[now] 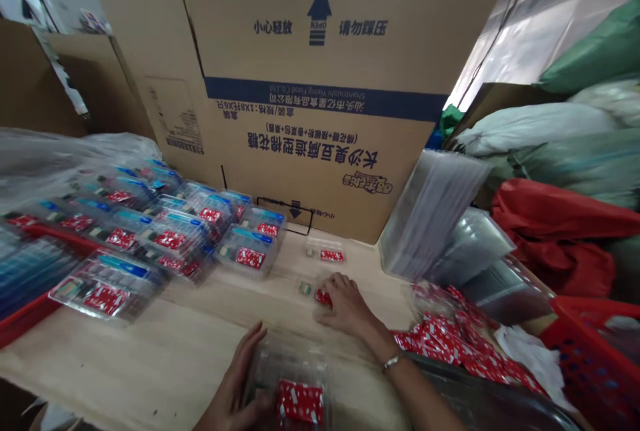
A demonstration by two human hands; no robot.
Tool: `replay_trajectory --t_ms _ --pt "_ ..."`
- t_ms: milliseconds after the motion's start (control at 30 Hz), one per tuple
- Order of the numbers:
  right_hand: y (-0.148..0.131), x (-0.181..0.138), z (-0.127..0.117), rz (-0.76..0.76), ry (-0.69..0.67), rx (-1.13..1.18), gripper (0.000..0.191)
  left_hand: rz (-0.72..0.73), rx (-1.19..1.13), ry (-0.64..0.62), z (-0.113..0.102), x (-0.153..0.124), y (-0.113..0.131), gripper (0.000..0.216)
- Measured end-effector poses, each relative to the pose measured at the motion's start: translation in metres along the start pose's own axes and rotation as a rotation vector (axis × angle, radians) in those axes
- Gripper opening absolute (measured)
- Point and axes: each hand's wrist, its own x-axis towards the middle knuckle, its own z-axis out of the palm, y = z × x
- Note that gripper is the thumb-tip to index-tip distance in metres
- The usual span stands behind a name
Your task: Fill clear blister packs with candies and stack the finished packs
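Note:
My left hand point(237, 381) is closed on the left side of a clear plastic box point(265, 354) at the table's front edge, fingers along its outer wall and thumb near the inside. A red packet with white spots point(301, 402) lies in that box. Farther forward, my right hand point(345, 304) has its fingers curled down over another red packet point(323, 297), which pokes out on the left. Beside it sits a small green-and-white piece point(305, 289). Behind them is a clear tray point(320, 244) with a red packet point(331, 255). Motion blur softens both hands.
Filled clear boxes point(170, 237) are stacked at the left. A tall cardboard carton point(320, 144) walls off the back. At the right stand nested clear plastic sheets point(430, 211), a heap of red packets point(450, 337) and a red basket point(590, 351).

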Motion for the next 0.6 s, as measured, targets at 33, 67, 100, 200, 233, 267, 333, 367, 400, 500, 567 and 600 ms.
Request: replay_trajectory --t_ms 33,67,100,200,233,267,333,367,400,500,567,600 --pt "0.000 0.002 0.002 -0.005 -0.013 0.007 0.069 0.015 0.025 -0.016 -0.002 0.000 0.005 0.079" --pt "0.001 0.005 0.005 -0.008 -0.037 0.015 0.081 0.027 0.063 -0.042 -0.005 0.001 0.009 0.082" --pt "0.004 0.008 0.008 -0.004 -0.064 0.022 0.092 0.037 0.108 -0.077 -0.008 0.001 0.013 0.084" --pt "0.017 0.015 0.020 0.019 -0.119 0.028 0.102 0.078 0.217 -0.197 -0.017 0.001 0.016 0.095" --pt "0.023 0.015 0.024 0.017 -0.117 0.025 0.101 0.096 0.240 -0.235 -0.020 0.000 0.015 0.103" --pt "0.028 0.015 0.026 0.009 -0.107 0.022 0.098 0.113 0.259 -0.267 -0.021 -0.001 0.014 0.109" --pt "0.035 0.009 0.024 -0.011 -0.067 0.034 0.090 0.134 0.300 -0.300 -0.021 -0.004 0.010 0.117" --pt "0.036 0.005 0.021 -0.019 -0.042 0.046 0.085 0.137 0.322 -0.298 -0.021 -0.005 0.010 0.117" --pt "0.034 -0.001 0.016 -0.028 -0.021 0.062 0.082 0.137 0.339 -0.293 -0.020 -0.006 0.009 0.115" --pt "0.013 -0.026 -0.001 -0.096 -0.002 0.131 0.083 0.118 0.360 -0.278 -0.018 -0.005 0.010 0.116" --pt "-0.015 -0.046 -0.007 -0.162 -0.036 0.189 0.088 0.103 0.353 -0.272 -0.017 -0.005 0.010 0.123" --pt "-0.031 -0.057 -0.008 -0.180 -0.067 0.215 0.090 0.102 0.330 -0.263 -0.017 -0.005 0.009 0.125"
